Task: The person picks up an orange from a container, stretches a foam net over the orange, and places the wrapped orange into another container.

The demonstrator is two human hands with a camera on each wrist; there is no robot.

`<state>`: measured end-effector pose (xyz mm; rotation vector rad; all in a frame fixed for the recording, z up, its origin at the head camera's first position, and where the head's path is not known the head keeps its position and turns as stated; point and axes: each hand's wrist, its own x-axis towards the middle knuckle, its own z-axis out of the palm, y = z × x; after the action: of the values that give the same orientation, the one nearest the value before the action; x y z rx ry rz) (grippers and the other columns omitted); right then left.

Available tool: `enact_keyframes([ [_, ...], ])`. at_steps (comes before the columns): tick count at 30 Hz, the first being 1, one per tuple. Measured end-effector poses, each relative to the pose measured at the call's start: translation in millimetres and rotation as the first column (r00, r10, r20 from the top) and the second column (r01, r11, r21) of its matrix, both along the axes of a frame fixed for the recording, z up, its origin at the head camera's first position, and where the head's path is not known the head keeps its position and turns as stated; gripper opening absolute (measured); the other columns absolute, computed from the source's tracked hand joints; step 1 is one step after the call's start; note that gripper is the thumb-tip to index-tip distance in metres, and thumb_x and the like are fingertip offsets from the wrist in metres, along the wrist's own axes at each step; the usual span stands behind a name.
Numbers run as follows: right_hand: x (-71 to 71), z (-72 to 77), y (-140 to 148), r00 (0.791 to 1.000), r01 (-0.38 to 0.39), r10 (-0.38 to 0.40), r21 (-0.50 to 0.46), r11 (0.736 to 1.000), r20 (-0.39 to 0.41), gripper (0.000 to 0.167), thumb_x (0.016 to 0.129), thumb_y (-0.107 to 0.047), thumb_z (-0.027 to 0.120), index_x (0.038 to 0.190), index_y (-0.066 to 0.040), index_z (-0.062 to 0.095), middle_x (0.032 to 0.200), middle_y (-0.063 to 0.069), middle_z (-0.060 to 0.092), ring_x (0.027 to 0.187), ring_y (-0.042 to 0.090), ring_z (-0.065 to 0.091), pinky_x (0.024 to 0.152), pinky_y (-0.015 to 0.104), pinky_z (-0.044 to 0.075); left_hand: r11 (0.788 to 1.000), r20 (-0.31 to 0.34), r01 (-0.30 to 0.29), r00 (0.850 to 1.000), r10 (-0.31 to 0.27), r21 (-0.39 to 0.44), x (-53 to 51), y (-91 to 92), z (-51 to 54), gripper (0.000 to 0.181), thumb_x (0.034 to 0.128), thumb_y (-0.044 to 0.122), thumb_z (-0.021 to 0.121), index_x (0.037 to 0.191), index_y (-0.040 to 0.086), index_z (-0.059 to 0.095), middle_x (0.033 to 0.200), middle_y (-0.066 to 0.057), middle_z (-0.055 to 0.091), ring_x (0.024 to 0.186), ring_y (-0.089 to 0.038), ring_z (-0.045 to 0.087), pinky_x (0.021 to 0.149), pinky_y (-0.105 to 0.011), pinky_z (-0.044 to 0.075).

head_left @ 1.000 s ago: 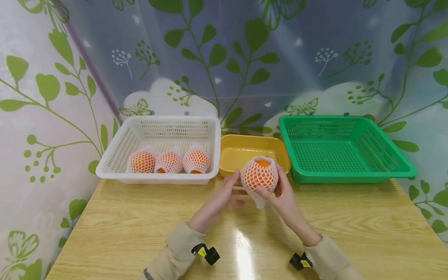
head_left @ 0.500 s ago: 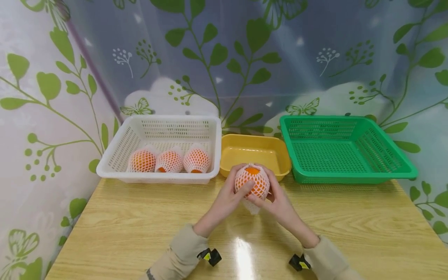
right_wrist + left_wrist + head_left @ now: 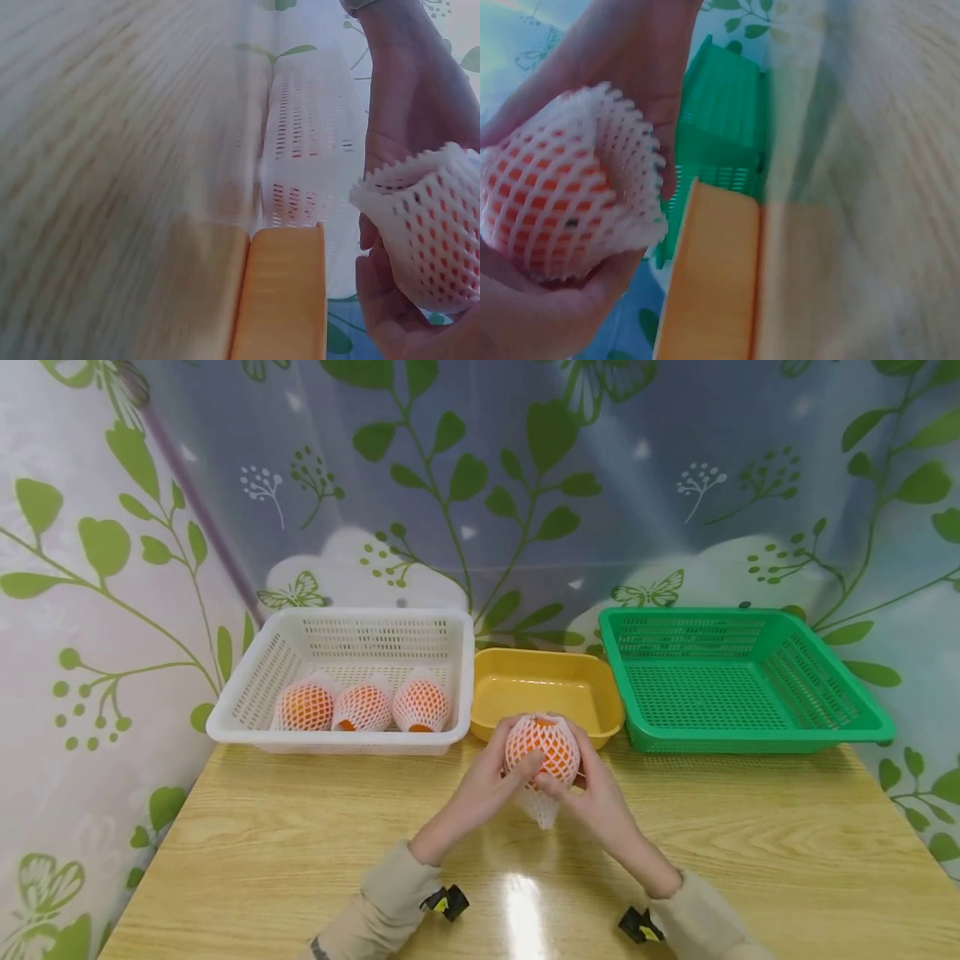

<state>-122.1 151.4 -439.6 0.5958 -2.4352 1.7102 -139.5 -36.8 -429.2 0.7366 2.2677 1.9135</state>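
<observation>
Both hands hold one orange fruit, probably an orange (image 3: 553, 742), in a white foam net, just in front of the yellow basin. My left hand (image 3: 483, 783) grips it from the left and my right hand (image 3: 600, 789) from the right, with both thumbs on the near side. The net's loose tail (image 3: 544, 810) hangs toward me. In the left wrist view the foam net (image 3: 547, 202) wraps the fruit between the palms; in the right wrist view the net's loose edge (image 3: 375, 191) sticks out. Most fingertips are hidden behind the fruit.
On the left stands a white basket (image 3: 337, 742) with three netted fruits (image 3: 363, 706) along its near side. The yellow basin (image 3: 607, 693) sits between it and a green basket (image 3: 750, 739) on the right. A patterned curtain hangs behind the wooden table (image 3: 300, 843).
My left hand, apart from the fruit a second ago, has come in to grip it too. The fruit has shifted slightly left and down, and the net covers more of its top.
</observation>
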Motion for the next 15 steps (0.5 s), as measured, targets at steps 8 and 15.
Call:
enact_keyframes([
  [8,-2.3,12.9,1,0.993,-0.011,0.023,0.106,0.994,-0.113,0.071,0.100,-0.039,0.064,0.159,-0.017,0.031,0.140,0.018,0.050,0.106,0.028,0.063,0.086,0.041,0.058,0.996,0.018,-0.074,0.997,0.075,-0.051,-11.7,-29.1,30.2,0.065,0.0930,0.037,0.074,0.146,0.015,0.044,0.131,-0.014,0.059,0.114,-0.029,0.063,0.086,-0.038,0.060],
  [15,-8.0,17.3,3,0.989,0.045,-0.035,0.072,0.996,-0.141,0.041,0.104,-0.011,0.056,0.145,-0.014,0.053,0.134,0.011,0.063,0.105,0.026,0.065,0.087,0.035,0.057,0.912,-0.026,-0.352,0.935,0.354,-0.210,-41.2,-94.8,64.4,0.068,0.0960,0.048,0.066,0.150,0.015,0.041,0.127,-0.016,0.061,0.107,-0.031,0.065,0.077,-0.043,0.061],
])
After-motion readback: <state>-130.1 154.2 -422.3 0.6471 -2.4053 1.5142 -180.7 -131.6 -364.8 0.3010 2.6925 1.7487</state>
